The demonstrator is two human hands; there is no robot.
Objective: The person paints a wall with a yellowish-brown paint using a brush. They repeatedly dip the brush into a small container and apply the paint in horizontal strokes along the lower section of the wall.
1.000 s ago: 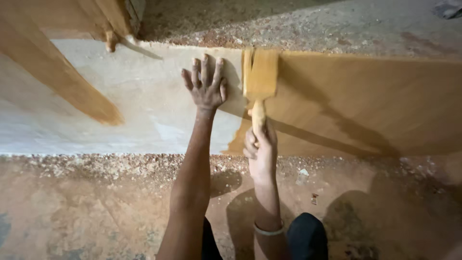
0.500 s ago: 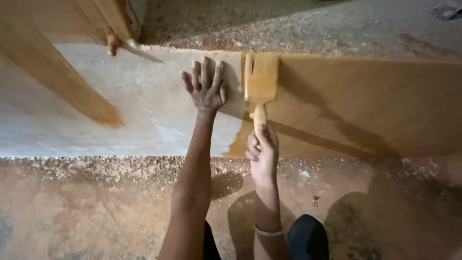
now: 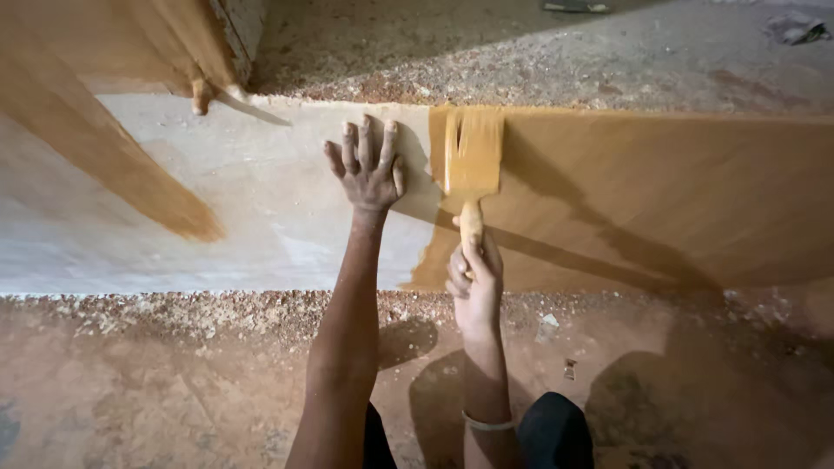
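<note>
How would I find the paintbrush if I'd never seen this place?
Look at the big flat board lying on the dusty floor, half pale and half ochre. Where the colours meet, the right hand holds a wide brush. It is the only tool there, coated ochre all over.

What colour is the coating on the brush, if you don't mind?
Mustard-yellow, covering the brush; head view.

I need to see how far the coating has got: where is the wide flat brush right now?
In the head view, the wide flat brush lies at the board's far edge, centre, held by the right hand, just right of the left hand.
</note>
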